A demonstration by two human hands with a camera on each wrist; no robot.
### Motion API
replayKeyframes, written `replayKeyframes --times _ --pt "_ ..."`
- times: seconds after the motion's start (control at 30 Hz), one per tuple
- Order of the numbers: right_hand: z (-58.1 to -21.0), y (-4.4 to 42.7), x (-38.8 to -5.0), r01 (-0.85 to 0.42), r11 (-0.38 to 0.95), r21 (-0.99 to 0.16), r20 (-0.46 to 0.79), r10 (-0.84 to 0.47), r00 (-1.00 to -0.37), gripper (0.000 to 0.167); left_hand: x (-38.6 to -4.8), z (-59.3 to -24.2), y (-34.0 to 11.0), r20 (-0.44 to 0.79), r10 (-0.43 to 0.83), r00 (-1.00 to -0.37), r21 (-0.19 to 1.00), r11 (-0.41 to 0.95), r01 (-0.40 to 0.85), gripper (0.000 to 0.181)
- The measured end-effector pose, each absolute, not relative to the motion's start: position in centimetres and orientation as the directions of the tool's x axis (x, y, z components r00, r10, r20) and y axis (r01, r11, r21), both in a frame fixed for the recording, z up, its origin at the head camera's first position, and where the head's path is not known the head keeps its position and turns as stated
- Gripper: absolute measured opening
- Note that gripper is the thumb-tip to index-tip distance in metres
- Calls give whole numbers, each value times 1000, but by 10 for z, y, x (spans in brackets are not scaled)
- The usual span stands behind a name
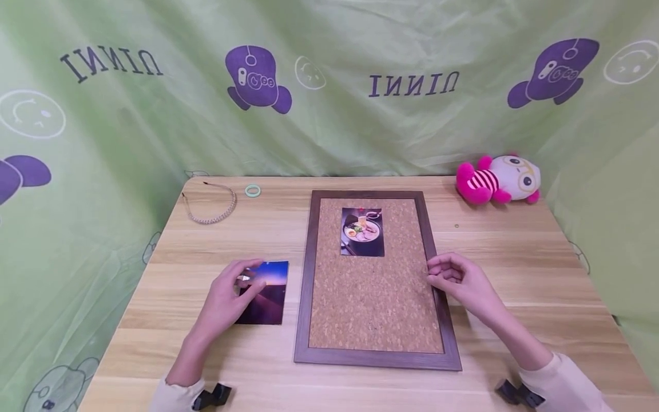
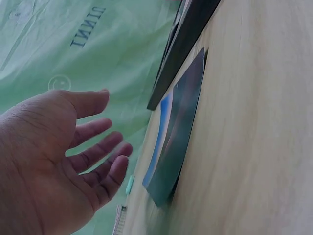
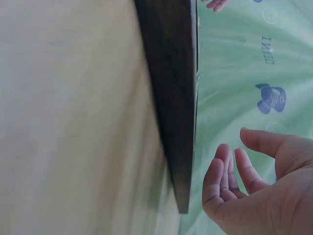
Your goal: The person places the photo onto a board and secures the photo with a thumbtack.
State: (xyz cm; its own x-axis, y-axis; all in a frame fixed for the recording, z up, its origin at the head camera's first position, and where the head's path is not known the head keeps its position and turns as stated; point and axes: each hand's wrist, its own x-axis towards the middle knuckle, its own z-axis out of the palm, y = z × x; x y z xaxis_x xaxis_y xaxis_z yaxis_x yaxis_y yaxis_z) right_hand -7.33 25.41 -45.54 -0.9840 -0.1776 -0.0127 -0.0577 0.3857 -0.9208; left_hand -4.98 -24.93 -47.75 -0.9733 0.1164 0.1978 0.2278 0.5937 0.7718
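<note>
Sky photo (image 1: 270,306) is lying below our left hand (image 1: 231,294), corkboard (image 1: 373,309) near our right hand (image 1: 463,280), both hanging loose, empty; we are judging pickup pending, a pinch needed.

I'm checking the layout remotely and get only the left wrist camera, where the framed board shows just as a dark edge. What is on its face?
Observer: A food photo sits on the upper part of the cork board.
Operator: Thanks. Where is the other hand?
Observer: In the head view, the right hand appears at the board's right side.
Operator: And what lies at the far right of the table?
Observer: A plush toy with a pink-and-dark striped body, lying on its side.
</note>
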Motion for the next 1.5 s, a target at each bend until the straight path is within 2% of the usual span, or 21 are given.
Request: replayKeyframes --times 0.3,0.67,1.07,1.3,1.5 --pt "-467 280 -59 -45 409 -911 -38 -193 -980 29 -40 -478 -261 96 50 -994 745 659 105 49" --pt "-477 295 -55 -17 427 -904 -108 -266 -958 31 -32 -485 -265 62 -9 -998 736 676 40 55" --pt "-491 303 -56 -99 353 -931 -31 -344 -939 31 -27 -482 -254 -135 -140 -981 688 699 -195 86" --pt "-493 305 -57 -85 340 -936 -39 -343 -939 31 -30 -478 -240 -125 -175 -977 589 779 -215 100" --pt "-494 306 -57 -85 345 -935 -41 -343 -938 32 -30 -476 -238 -127 -189 -974 572 788 -227 102"
